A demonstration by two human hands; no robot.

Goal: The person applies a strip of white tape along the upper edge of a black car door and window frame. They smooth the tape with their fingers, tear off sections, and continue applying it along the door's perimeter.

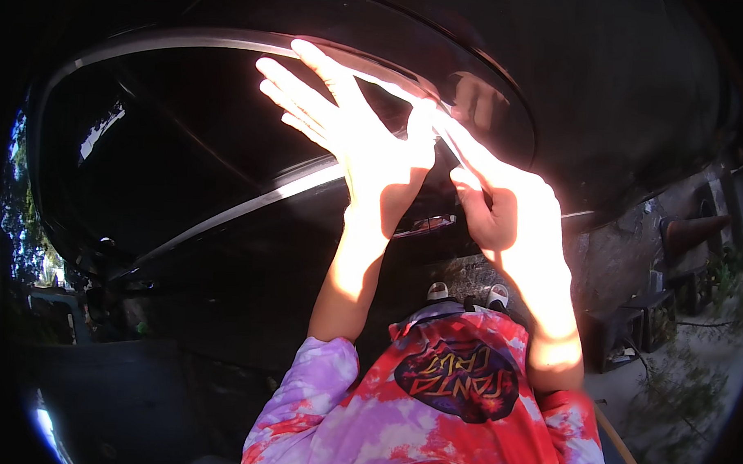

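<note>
Both of my hands are raised at the side windows of a dark, glossy car [589, 100]. My left hand [350, 133] is open, its fingers spread in front of the glass and the bright upper window trim [190, 42]. Its thumb reaches toward the fingertips of my right hand [504, 192]; glare hides whether they touch. My right hand's index finger stretches along the rear end of the trim, with the thumb standing apart from it. Strong sunlight washes out both hands, and the other right fingers are hard to make out. No held object can be seen.
A lower bright trim strip [233, 215] crosses the car's side, with a door handle [425, 226] below. My shoes [498, 296] stand on the ground near the car. To the right are a traffic cone [692, 235] and dark block-like objects [617, 339].
</note>
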